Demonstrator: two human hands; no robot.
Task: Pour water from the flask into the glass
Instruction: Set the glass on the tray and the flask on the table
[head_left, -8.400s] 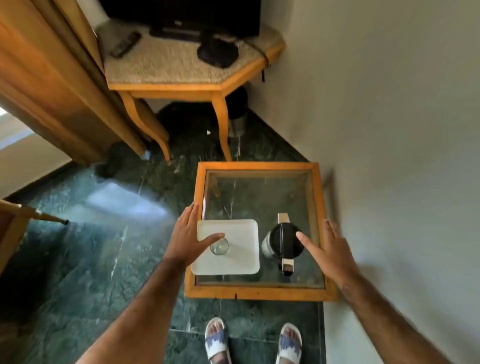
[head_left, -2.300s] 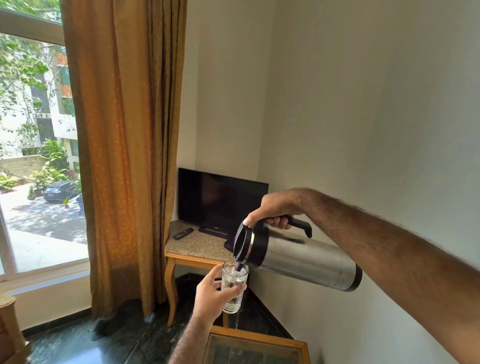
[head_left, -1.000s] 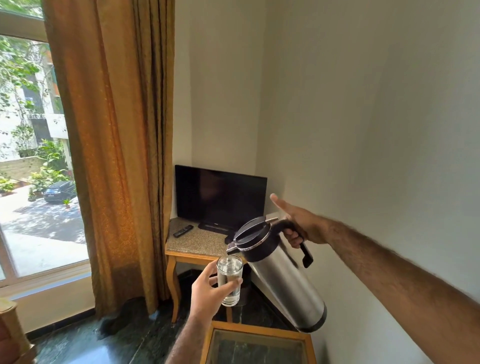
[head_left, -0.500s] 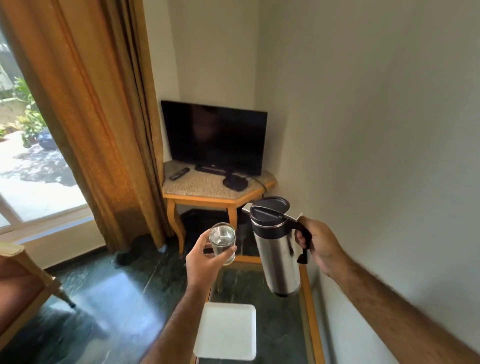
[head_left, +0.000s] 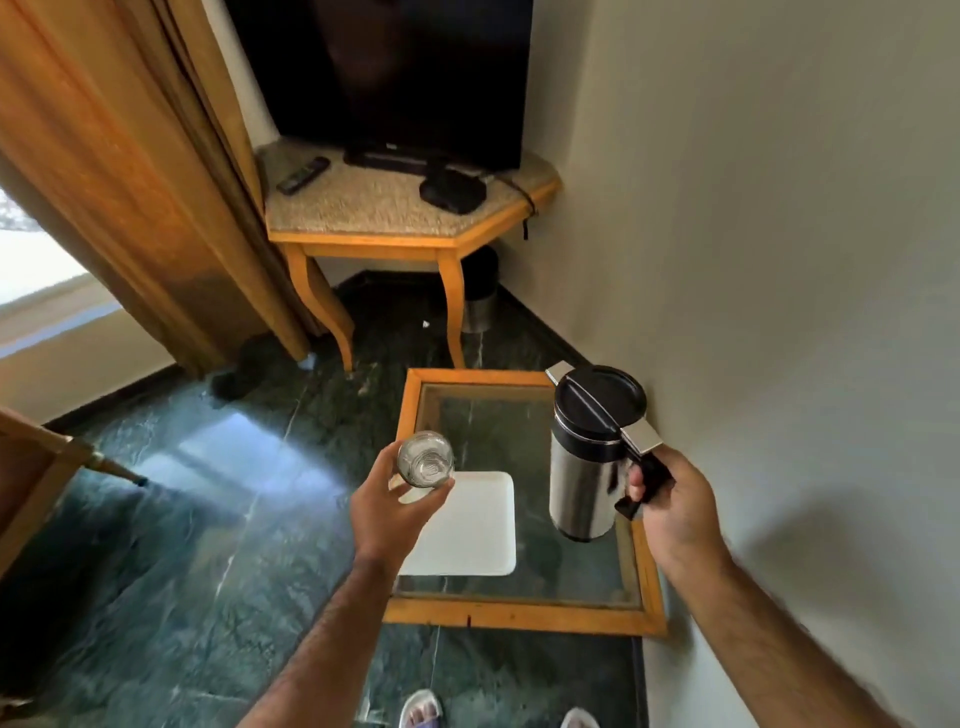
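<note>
My left hand (head_left: 387, 512) is wrapped round the glass (head_left: 425, 460), fingers and thumb closed on its wall, holding it upright in the air above the near left part of the low glass-topped table (head_left: 524, 616). To my mind the pouring itself is done and the step in hand is setting both things down. To do that well I should keep the glass level on the way down and land it flat on the white tray (head_left: 467, 525), which lies just below and to the right of it, letting go only once its base sits firm. From above, the glass is clear and round, its bottom ringed; I cannot tell the water level from this angle.

Further right, the flask (head_left: 584, 467) hangs upright over the right side of the table, clear of the pane. It is a brushed steel cylinder with a black collar and a black lid shut on top, and a metal lever runs across the lid to the handle. My right hand (head_left: 675, 512) is clamped on its black handle. I should lower it straight, base first, onto the bare pane beside the tray, gently, since steel on glass could knock hard.
</note>
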